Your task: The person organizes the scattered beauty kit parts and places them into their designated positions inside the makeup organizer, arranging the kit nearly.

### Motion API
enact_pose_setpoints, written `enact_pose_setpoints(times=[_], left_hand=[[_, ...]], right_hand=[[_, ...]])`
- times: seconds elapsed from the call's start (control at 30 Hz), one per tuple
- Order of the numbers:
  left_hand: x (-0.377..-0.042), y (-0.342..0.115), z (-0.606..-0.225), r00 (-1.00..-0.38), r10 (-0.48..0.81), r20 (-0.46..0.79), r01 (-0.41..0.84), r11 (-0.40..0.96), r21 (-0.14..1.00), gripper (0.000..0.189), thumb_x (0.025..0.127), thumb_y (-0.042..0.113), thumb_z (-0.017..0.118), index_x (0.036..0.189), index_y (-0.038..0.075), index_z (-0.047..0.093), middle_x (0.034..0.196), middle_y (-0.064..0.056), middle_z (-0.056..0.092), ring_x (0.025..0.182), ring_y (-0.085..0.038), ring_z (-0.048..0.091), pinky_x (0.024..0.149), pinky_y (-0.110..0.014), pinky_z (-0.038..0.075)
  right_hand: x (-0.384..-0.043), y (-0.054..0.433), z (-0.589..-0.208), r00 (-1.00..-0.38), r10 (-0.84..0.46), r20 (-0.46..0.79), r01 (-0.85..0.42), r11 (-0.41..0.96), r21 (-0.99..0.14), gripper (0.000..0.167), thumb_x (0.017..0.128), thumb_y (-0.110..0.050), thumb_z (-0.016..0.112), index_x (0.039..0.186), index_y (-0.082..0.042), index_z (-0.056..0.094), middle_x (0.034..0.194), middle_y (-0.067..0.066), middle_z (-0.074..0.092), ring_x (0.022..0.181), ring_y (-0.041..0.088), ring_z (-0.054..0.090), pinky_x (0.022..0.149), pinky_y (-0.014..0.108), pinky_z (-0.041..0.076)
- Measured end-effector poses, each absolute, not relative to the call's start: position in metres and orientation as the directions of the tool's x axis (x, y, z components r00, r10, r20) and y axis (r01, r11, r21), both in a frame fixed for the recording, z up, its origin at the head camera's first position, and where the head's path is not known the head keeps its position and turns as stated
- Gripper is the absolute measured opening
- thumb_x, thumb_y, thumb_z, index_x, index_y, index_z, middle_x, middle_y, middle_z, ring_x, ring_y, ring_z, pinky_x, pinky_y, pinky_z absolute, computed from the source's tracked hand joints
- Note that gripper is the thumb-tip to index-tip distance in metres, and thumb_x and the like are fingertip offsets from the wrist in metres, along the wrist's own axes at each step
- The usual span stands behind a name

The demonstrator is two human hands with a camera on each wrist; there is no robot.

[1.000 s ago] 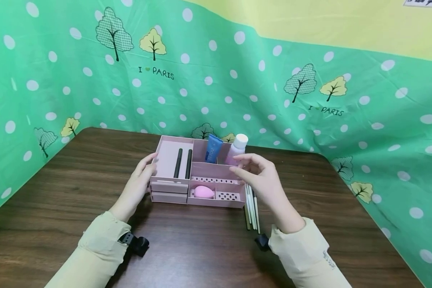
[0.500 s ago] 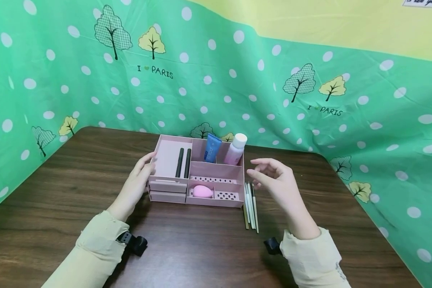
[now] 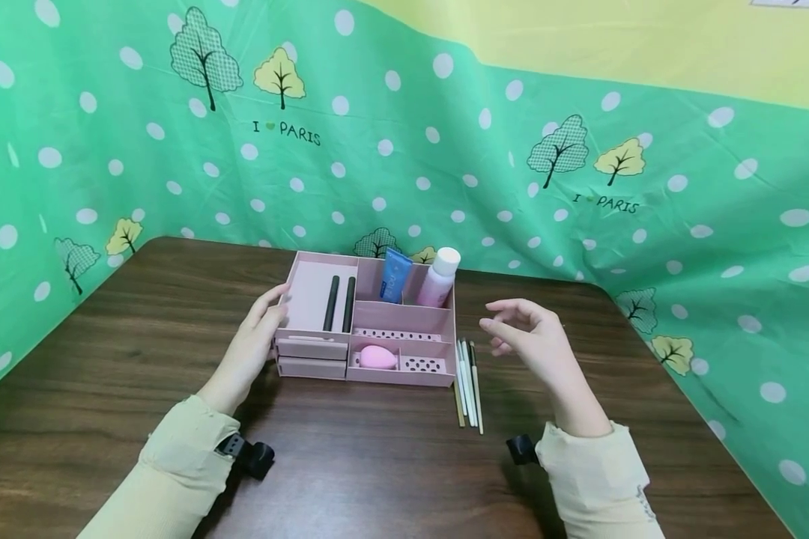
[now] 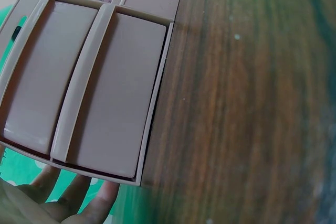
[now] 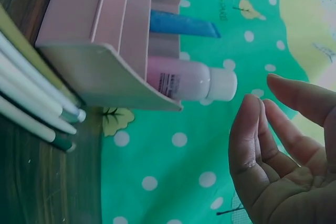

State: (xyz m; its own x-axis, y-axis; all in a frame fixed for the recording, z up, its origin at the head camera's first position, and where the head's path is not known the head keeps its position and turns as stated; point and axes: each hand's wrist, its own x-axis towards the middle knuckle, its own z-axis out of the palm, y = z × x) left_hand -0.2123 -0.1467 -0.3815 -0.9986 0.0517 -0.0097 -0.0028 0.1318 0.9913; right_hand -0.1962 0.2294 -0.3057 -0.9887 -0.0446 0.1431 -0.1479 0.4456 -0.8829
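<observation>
Out from the bottle (image 3: 437, 284), where its fingers were a second ago, the right hand (image 3: 529, 333) has swung to three o'clock of the box (image 3: 404, 376); the left hand stays put.

Going across the counter (image 3: 377, 464), the left hand (image 3: 243, 352) rests at nine o'clock, fingers loosely extended against the box's side wall; how hard they press I cannot tell. Two drawers (image 3: 312, 359) lie at eight o'clock, and dark pens (image 3: 331, 303) at ten in the tray. A puff (image 3: 377, 357) lies at six, a tube (image 3: 395, 277) leans at one, and the bottle stands tilted at two. Sticks (image 3: 468, 385) lie beside the box at four. Beyond them the right hand hangs part open, thumb and fingers curved with a gap between, holding nothing.

The box looks like light, stiff plastic, best held by both side walls. The bottle is probably smooth, perhaps slippery, and its cap gives a good hold. The puff should be soft and the sticks thin and light, easiest pinched mid-length.

Only the left wrist view shows the drawer fronts close up; only the right wrist view shows the bottle's print and the gap at the right fingertips. Only the head view shows the puff.
</observation>
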Motion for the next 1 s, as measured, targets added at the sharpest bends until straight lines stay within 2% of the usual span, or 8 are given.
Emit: enact_pose_setpoints(times=[0.17, 0.3, 0.43, 0.67, 1.0], left_hand=[[-0.212, -0.145, -0.380, -0.998, 0.060, -0.019, -0.012, 0.126, 0.992, 0.055, 0.106, 0.042, 0.032, 0.158, 0.031, 0.021, 0.162, -0.012, 0.019, 0.128, -0.029, 0.042, 0.090, -0.034, 0.043], [-0.212, -0.145, -0.380, -0.998, 0.058, -0.015, -0.007, 0.132, 0.991, 0.055, 0.106, 0.043, 0.033, 0.158, 0.031, 0.021, 0.162, -0.013, 0.020, 0.125, -0.029, 0.043, 0.086, -0.031, 0.045], [-0.212, -0.147, -0.381, -0.999, 0.048, -0.017, -0.009, 0.146, 0.989, 0.055, 0.105, 0.044, 0.033, 0.158, 0.030, 0.022, 0.161, -0.013, 0.021, 0.128, -0.029, 0.040, 0.089, -0.034, 0.043], [-0.213, -0.148, -0.381, -0.999, 0.044, -0.026, -0.020, 0.139, 0.990, 0.056, 0.105, 0.045, 0.033, 0.158, 0.030, 0.022, 0.163, -0.011, 0.018, 0.135, -0.031, 0.036, 0.100, -0.046, 0.040], [-0.214, -0.147, -0.381, -0.998, 0.049, -0.032, -0.025, 0.137, 0.990, 0.056, 0.105, 0.045, 0.033, 0.158, 0.031, 0.021, 0.163, -0.012, 0.017, 0.133, -0.031, 0.038, 0.097, -0.042, 0.041]], right_hand=[[-0.198, 0.237, -0.307, -0.992, -0.054, 0.112, -0.124, 0.491, -0.863, 0.039, 0.092, -0.014, 0.070, 0.123, 0.006, 0.059, 0.084, -0.003, 0.066, 0.066, 0.013, 0.067, 0.068, 0.036, 0.059], [-0.200, 0.240, -0.309, -0.994, -0.076, 0.082, -0.110, 0.534, -0.838, 0.039, 0.092, -0.015, 0.069, 0.123, 0.006, 0.059, 0.088, 0.006, 0.067, 0.068, 0.015, 0.067, 0.068, 0.034, 0.059], [-0.203, 0.241, -0.312, -0.995, -0.091, 0.040, -0.083, 0.540, -0.837, 0.040, 0.093, -0.014, 0.069, 0.124, 0.008, 0.058, 0.090, 0.011, 0.066, 0.070, 0.016, 0.067, 0.069, 0.032, 0.059], [-0.208, 0.242, -0.321, -0.994, -0.106, -0.010, -0.048, 0.533, -0.845, 0.043, 0.092, -0.014, 0.069, 0.126, 0.009, 0.057, 0.093, 0.013, 0.064, 0.072, 0.017, 0.065, 0.068, 0.030, 0.059], [-0.215, 0.244, -0.337, -0.989, -0.127, -0.080, 0.000, 0.533, -0.846, 0.046, 0.092, -0.012, 0.069, 0.128, 0.011, 0.054, 0.093, 0.012, 0.063, 0.070, 0.016, 0.063, 0.066, 0.032, 0.059]])
